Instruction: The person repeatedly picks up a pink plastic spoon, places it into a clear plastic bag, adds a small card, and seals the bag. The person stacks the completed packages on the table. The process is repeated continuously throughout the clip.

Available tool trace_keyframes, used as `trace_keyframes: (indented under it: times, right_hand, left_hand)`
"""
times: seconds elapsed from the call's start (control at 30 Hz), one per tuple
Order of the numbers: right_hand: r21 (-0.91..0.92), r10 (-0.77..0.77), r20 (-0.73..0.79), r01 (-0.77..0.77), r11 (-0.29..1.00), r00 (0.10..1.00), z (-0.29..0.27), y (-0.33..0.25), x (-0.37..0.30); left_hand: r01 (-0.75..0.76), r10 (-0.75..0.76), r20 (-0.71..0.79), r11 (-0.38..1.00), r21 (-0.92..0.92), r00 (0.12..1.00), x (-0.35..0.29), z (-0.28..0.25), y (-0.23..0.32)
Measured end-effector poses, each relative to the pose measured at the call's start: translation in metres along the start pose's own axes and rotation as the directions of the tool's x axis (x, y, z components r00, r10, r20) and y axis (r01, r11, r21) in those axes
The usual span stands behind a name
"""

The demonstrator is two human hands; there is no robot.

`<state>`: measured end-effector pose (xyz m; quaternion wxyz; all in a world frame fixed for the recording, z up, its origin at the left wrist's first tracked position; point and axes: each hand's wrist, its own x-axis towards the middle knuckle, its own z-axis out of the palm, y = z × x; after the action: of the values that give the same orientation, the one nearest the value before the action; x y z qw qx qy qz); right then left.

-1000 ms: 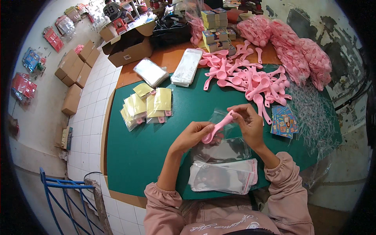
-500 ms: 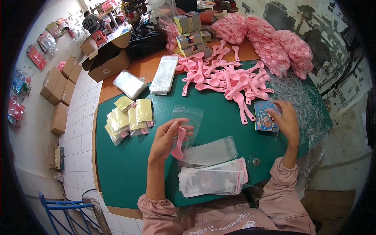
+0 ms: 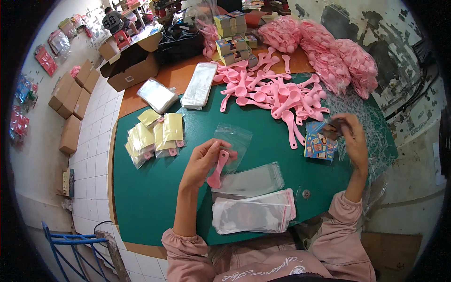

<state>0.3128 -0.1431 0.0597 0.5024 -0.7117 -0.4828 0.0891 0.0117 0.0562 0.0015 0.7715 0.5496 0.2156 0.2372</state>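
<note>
My left hand (image 3: 199, 164) is closed on a pink measuring spoon (image 3: 217, 171), its bowl hanging down toward me. From the same fingers a clear plastic bag (image 3: 240, 143) stretches out over the green table. My right hand (image 3: 355, 143), blurred by motion, pinches a small printed card (image 3: 332, 130) just above the right end of a fanned stack of blue printed cards (image 3: 319, 144). Below the left hand's bag lie flat clear bags (image 3: 253, 181) and a thicker pile of clear bags (image 3: 251, 214) near my body.
Filled packets with yellow cards (image 3: 173, 130) lie at the left. Loose pink spoons (image 3: 282, 96) heap at the back, with bagged spoons (image 3: 324, 51) behind. Stacked card bundles (image 3: 231, 26), clear bag stacks (image 3: 199, 84), an open carton (image 3: 134, 70) and clear plastic strands (image 3: 371, 136) surround the work area.
My right hand has risen slightly and shifted right from the card stack, with a card in its fingers. The left hand still holds the spoon and bag, nearly in place.
</note>
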Motion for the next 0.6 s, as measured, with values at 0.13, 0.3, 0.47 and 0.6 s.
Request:
trace_keyframes:
  times: [0.13, 0.3, 0.47, 0.6]
  right_hand:
    - [0.198, -0.157, 0.454, 0.073, 0.978, 0.877, 0.077, -0.055, 0.026]
    - [0.082, -0.152, 0.546, 0.127, 0.988, 0.824, 0.132, -0.067, 0.034]
    - [0.377, -0.165, 0.465, -0.026, 0.926, 0.870, 0.156, -0.024, 0.029]
    - [0.454, 0.007, 0.317, -0.158, 0.877, 0.948, 0.148, -0.027, 0.033]
  left_hand:
    - [-0.095, 0.090, 0.106, 0.995, 0.039, 0.990, 0.000, -0.005, -0.003]
    - [-0.055, 0.040, 0.099, 0.987, 0.152, 0.994, 0.009, 0.012, 0.001]
    - [0.015, 0.008, -0.195, 0.993, 0.114, 0.981, 0.004, -0.001, 0.005]
    - [0.025, -0.004, -0.163, 0.991, 0.129, 0.987, 0.003, -0.004, 0.004]
